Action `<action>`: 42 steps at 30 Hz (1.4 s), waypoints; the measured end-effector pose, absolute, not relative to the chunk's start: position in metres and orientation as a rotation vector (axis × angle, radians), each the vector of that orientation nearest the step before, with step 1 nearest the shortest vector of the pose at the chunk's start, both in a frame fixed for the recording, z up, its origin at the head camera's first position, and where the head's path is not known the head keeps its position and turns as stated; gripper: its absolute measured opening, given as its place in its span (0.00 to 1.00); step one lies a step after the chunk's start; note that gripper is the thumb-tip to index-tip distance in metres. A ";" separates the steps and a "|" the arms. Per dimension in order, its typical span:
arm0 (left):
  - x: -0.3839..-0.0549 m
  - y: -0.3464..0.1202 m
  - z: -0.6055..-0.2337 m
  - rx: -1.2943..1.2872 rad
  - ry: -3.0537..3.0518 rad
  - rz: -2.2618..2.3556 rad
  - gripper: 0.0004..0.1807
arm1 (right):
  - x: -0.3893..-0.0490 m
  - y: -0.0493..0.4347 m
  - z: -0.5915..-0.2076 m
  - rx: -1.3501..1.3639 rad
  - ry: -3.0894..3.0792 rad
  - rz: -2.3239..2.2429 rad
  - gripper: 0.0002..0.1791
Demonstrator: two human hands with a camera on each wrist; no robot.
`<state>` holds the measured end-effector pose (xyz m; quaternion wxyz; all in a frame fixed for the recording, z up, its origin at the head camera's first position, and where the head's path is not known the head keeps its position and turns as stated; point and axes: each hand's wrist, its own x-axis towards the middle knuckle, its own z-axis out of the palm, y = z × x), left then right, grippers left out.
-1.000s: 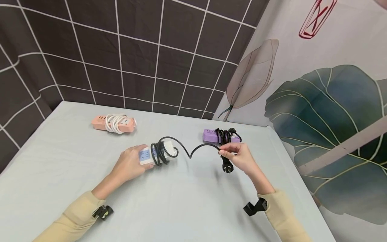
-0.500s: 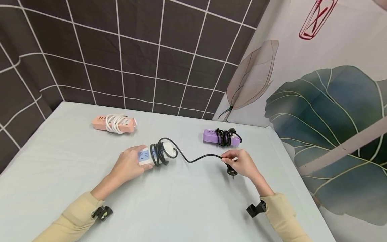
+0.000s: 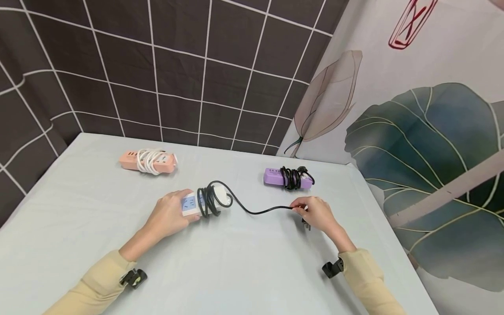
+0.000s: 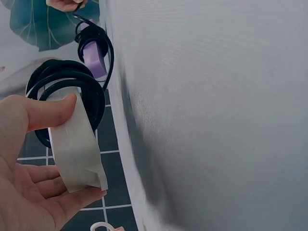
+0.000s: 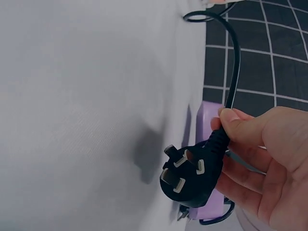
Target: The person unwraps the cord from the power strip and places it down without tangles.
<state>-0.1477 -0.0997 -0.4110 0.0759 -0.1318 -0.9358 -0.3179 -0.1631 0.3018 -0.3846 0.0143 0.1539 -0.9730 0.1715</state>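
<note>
My left hand [image 3: 171,214] grips one end of a white power strip [image 3: 190,204] with blue socket faces. Black cord [image 3: 208,201] is wound in several loops around the strip's other end. In the left wrist view the thumb and fingers clasp the strip's pale casing [image 4: 77,144]. From the coil a loose length of cord [image 3: 256,213] runs right to my right hand [image 3: 316,214]. Thumb and fingertips pinch it just behind the black three-pin plug [image 5: 190,175], which hangs below the hand with its metal pins showing in the right wrist view.
A pink power strip [image 3: 127,160] wrapped in white cord lies at the back left of the pale table [image 3: 220,271]. At the back right lies a purple power strip [image 3: 272,176] wound with black cord. A dark gridded cloth [image 3: 181,74] hangs behind.
My right hand has moved slightly right and down with the plug end, drawing the loose cord from a high kink into a smoother, lower curve. The left hand stays nearly still on the strip.
</note>
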 end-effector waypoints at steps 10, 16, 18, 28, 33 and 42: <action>-0.146 -0.097 -0.409 -0.394 -2.799 -0.970 0.39 | -0.168 0.308 -0.391 0.581 -3.067 0.412 0.04; -0.146 -0.096 -0.409 -0.382 -2.804 -0.966 0.39 | -0.173 0.309 -0.390 0.702 -3.183 0.418 0.06; -0.146 -0.096 -0.409 -0.382 -2.803 -0.968 0.39 | -0.175 0.309 -0.389 0.775 -3.224 0.438 0.07; -0.146 -0.097 -0.409 -0.386 -2.808 -0.962 0.39 | -0.182 0.315 -0.383 1.036 -3.333 0.661 0.13; -0.147 -0.097 -0.409 -0.390 -2.810 -0.967 0.39 | -0.185 0.313 -0.376 1.024 -3.274 0.665 0.15; -0.147 -0.097 -0.409 -0.394 -2.811 -0.965 0.39 | -0.200 0.290 -0.363 0.830 -3.130 0.664 0.12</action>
